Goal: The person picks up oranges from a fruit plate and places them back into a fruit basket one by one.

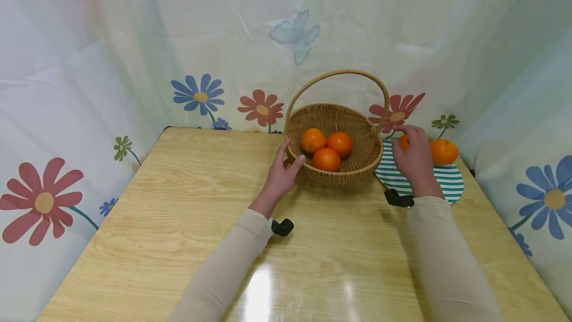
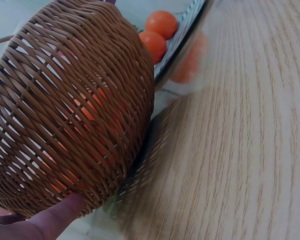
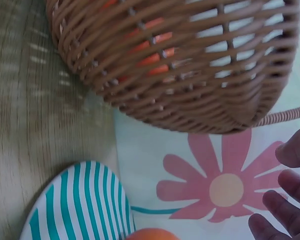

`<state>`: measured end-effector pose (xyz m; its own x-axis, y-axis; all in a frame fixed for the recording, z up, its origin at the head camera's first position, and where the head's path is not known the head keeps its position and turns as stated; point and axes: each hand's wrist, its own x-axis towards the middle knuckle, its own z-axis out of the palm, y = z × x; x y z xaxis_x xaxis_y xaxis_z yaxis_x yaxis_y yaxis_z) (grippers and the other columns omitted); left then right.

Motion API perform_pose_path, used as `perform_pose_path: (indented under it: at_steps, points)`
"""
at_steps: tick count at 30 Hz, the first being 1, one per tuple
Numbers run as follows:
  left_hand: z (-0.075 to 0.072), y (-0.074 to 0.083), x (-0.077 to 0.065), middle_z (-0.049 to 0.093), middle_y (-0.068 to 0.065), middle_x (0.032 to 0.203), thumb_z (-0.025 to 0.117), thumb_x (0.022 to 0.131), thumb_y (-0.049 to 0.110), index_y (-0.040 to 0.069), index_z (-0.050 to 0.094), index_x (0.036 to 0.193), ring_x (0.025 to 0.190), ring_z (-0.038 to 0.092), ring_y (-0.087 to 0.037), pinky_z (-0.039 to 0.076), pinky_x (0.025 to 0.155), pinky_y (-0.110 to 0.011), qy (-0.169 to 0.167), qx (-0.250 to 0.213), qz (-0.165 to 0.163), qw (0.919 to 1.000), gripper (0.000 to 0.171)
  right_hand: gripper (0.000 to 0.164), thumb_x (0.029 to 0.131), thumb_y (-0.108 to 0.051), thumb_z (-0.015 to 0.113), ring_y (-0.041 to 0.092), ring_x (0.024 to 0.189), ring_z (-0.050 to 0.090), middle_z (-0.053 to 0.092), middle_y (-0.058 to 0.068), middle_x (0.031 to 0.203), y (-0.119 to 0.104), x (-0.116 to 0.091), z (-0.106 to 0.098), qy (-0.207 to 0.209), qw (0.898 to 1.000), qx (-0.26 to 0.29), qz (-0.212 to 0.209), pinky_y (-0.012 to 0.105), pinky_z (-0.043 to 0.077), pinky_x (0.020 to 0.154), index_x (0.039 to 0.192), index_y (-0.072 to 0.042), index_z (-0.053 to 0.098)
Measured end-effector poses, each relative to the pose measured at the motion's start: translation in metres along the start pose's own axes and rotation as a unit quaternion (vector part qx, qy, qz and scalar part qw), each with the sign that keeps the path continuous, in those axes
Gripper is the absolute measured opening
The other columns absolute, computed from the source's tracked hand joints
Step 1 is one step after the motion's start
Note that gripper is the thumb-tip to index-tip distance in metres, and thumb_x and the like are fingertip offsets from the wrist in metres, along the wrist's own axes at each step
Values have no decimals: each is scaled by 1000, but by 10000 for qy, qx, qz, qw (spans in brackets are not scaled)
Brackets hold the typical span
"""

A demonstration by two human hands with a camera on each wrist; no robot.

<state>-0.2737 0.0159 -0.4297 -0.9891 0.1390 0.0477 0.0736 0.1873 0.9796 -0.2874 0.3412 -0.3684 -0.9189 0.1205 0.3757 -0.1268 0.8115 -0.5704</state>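
A brown wicker basket point(image 1: 341, 178) with a tall arched handle holds three oranges point(image 1: 326, 159). My left hand point(image 1: 281, 175) touches its left front rim, fingers fairly straight. In the left wrist view a digit of the left hand point(image 2: 47, 220) lies against the woven outer wall; its other fingers are mostly hidden. Over the green-and-white striped plate point(image 1: 449, 183) is my right hand point(image 1: 413, 155), its fingers spread and nothing between them. One orange point(image 1: 404, 142) shows partly behind that hand, and another orange point(image 1: 444, 152) sits on the plate to its right.
The wooden table point(image 1: 178, 202) extends left and in front of the basket. A floral curtain point(image 1: 223, 39) hangs close behind the basket and plate, and along both sides. The basket's handle point(image 1: 341, 72) rises between the hands.
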Motion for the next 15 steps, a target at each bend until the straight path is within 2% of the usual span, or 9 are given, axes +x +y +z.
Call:
perform_pose_path:
  at_steps: [7, 15]
  points:
    - [-2, 3, 4, 13, 3, 163, 55, 89, 64, 40, 18, 154, 142, 32, -40, 42, 107, -49, 22, 21, 78, 10000, 78, 40, 100, -18, 45, 45, 135, 31, 34, 24, 149, 4, 16, -6, -161, 9994, -126, 263, 62, 27, 113, 138, -5, 49]
    - [1, 0, 1, 13, 4, 163, 56, 90, 60, 37, 18, 154, 142, 32, -39, 41, 108, -49, -27, 13, 68, 10000, 78, 47, 99, -22, 46, 46, 137, 27, 26, 23, 154, 15, 22, -8, -460, 9955, -285, 773, 64, 27, 112, 144, -8, 43]
